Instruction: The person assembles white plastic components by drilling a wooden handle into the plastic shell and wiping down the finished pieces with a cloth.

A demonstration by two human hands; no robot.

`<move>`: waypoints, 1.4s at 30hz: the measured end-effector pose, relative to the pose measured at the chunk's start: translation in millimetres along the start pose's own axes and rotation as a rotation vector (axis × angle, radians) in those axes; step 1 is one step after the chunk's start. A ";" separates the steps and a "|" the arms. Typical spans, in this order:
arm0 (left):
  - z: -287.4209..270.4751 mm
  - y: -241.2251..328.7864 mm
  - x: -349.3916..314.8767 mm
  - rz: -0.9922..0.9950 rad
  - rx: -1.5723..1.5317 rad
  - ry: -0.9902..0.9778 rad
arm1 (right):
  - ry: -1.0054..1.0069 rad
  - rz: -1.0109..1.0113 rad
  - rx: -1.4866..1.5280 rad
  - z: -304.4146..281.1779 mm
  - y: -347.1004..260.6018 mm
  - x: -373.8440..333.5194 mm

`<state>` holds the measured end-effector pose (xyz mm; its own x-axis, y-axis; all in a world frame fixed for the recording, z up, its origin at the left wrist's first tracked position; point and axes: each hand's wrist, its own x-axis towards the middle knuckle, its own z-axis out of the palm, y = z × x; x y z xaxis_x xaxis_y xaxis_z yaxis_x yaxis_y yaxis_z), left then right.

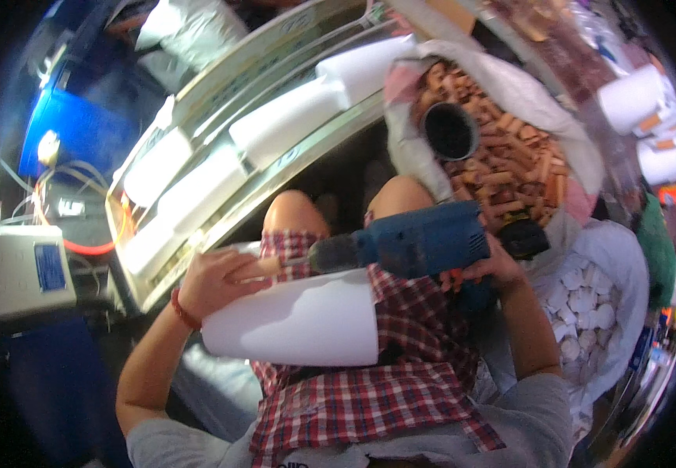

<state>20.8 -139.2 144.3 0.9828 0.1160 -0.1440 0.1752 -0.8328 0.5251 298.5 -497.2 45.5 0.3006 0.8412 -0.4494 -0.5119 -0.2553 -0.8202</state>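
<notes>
My right hand grips a blue power drill by its handle, fingers near the orange trigger. The drill lies level above my lap, its dark chuck pointing left. At its tip, my left hand is closed around what looks like a short tan cylinder; the fingers partly hide it. Below the drill, a smooth white tapered roll rests across my lap, its left end beside my left wrist.
Ahead, a long pale tray holds several white rolls. To the right, an open sack contains short brown cylinders and a dark round cup. Nearer stands a bag of white discs. A pale box with cables is at left.
</notes>
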 end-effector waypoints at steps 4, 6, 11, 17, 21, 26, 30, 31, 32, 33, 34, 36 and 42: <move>-0.6 10.3 -26.6 -0.071 0.051 0.171 | -0.072 -0.103 0.056 17.9 -34.2 -31.0; -9.4 17.6 -30.1 -0.164 0.103 0.073 | 0.039 -0.194 0.137 0.4 -36.5 -58.9; 6.1 63.8 -32.2 -0.307 0.015 0.129 | 0.520 -0.344 0.264 -50.8 -47.0 -63.6; 11.7 88.7 -52.9 -0.240 -0.050 -0.169 | 0.557 -0.527 0.551 -107.7 -111.5 33.9; -16.3 116.6 -53.2 -0.341 -0.330 -0.407 | 0.562 -0.593 0.693 -139.3 -116.7 76.6; -9.1 101.4 -19.2 -0.358 -0.721 -0.427 | 0.668 -0.493 0.596 -176.9 -93.0 102.3; 2.3 115.9 1.6 -0.376 -0.562 -0.257 | 0.989 -0.422 0.137 -121.2 -94.6 52.2; 11.1 109.4 3.4 -0.203 -0.404 -0.169 | 0.982 -0.593 -0.018 -126.4 -80.3 29.5; 18.3 104.4 0.2 -0.179 -0.408 -0.087 | 0.960 -0.751 -0.184 -130.3 -61.9 3.5; 24.6 99.0 -4.7 -0.166 -0.417 0.014 | 1.051 -0.736 -0.333 -118.9 -57.3 -33.6; 28.0 97.6 -6.3 -0.151 -0.429 0.121 | 1.137 -0.720 -0.488 -104.5 -52.7 -78.9; -0.6 116.7 -2.5 -0.293 -0.169 -0.071 | 1.223 -0.761 -0.227 -111.3 -10.3 -146.3; 22.9 45.3 -56.0 -0.300 0.005 0.103 | 1.878 -0.480 -0.584 -211.2 103.2 -255.1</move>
<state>-27.7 -195.8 156.9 0.8882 0.4107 -0.2058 0.4579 -0.7557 0.4682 339.0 -838.8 0.7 0.8025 -0.4657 0.3729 0.0021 -0.6229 -0.7823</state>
